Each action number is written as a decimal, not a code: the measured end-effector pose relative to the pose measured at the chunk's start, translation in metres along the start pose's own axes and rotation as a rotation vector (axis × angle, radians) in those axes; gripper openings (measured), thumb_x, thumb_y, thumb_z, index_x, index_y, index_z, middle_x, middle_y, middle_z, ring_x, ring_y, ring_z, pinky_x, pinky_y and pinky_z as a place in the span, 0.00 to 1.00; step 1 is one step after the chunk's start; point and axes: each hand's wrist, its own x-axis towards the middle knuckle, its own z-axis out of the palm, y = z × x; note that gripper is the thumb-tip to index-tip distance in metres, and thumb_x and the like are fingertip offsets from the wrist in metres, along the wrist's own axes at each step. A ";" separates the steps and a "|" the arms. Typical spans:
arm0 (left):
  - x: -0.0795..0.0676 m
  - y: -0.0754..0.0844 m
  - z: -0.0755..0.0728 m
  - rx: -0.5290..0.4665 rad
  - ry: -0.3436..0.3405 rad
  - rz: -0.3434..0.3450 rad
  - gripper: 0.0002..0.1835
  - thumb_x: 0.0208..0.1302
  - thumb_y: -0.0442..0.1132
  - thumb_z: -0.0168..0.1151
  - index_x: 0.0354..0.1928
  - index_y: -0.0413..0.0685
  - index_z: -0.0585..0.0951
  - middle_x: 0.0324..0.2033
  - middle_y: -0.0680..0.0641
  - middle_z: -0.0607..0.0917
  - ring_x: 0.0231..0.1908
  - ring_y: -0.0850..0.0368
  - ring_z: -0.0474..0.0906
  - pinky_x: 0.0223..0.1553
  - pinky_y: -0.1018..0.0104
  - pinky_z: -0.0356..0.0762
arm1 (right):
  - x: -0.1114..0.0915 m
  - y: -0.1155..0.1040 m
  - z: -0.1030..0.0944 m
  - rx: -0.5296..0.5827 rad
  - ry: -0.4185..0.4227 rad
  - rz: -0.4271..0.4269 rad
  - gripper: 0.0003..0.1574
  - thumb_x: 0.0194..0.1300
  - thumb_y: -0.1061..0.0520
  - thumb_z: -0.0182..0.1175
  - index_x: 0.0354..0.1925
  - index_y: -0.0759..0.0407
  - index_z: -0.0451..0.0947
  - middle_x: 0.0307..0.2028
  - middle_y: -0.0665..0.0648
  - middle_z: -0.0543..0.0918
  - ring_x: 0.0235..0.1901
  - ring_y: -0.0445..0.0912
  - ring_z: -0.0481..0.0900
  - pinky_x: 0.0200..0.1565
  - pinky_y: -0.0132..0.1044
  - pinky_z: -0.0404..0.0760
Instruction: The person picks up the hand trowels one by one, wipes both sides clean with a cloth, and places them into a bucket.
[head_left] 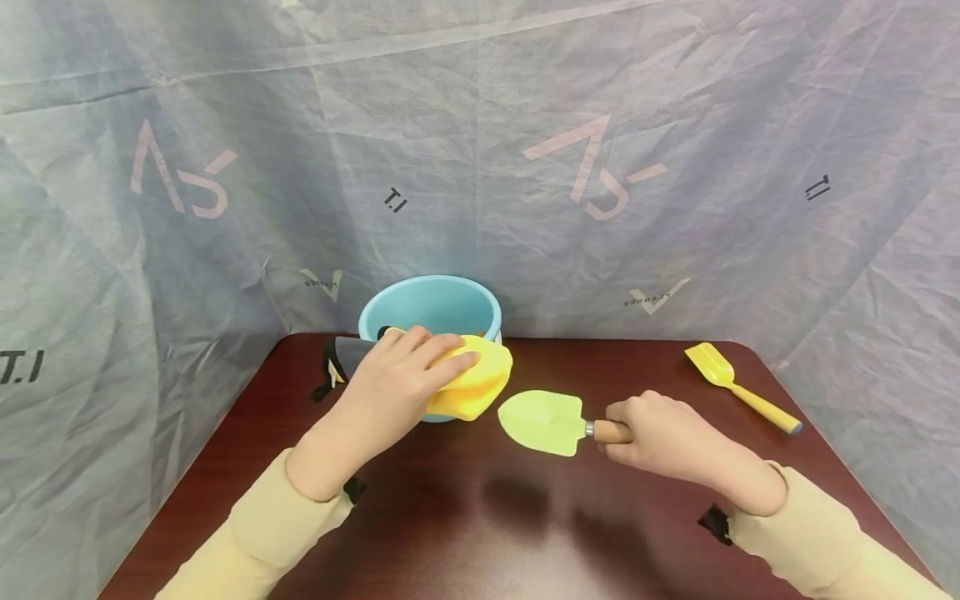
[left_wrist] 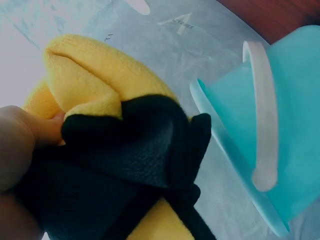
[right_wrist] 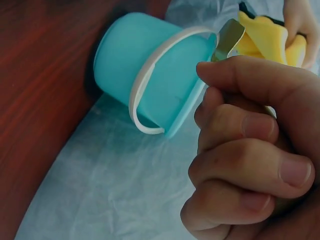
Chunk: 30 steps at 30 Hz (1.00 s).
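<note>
My left hand [head_left: 397, 375] grips a soft yellow-and-black fleece cloth piece [head_left: 480, 379] with dark straps. In the left wrist view its folded yellow part and black trim [left_wrist: 130, 145] show beside the thumb. The cloth overlaps the front of a light blue bucket [head_left: 435, 302] in the head view. Curled around a wooden handle, my right hand [head_left: 656, 433] holds a garden trowel [head_left: 543, 422] with a lime-green blade pointing left. The blade is above the table, its tip just right of the cloth.
A yellow plastic shovel [head_left: 750, 400] lies at the table's right back. The bucket has a white handle [right_wrist: 145, 85] and stands near the back edge of the dark red table [head_left: 480, 517]. Behind hangs a grey printed sheet [head_left: 480, 167].
</note>
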 end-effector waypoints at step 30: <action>0.015 0.036 0.036 0.033 -0.147 0.246 0.11 0.54 0.33 0.62 0.38 0.57 0.80 0.41 0.56 0.80 0.36 0.56 0.71 0.34 0.65 0.64 | 0.017 -0.008 0.019 -0.032 0.027 -0.145 0.25 0.46 0.56 0.64 0.13 0.47 0.55 0.15 0.41 0.48 0.17 0.34 0.51 0.17 0.28 0.57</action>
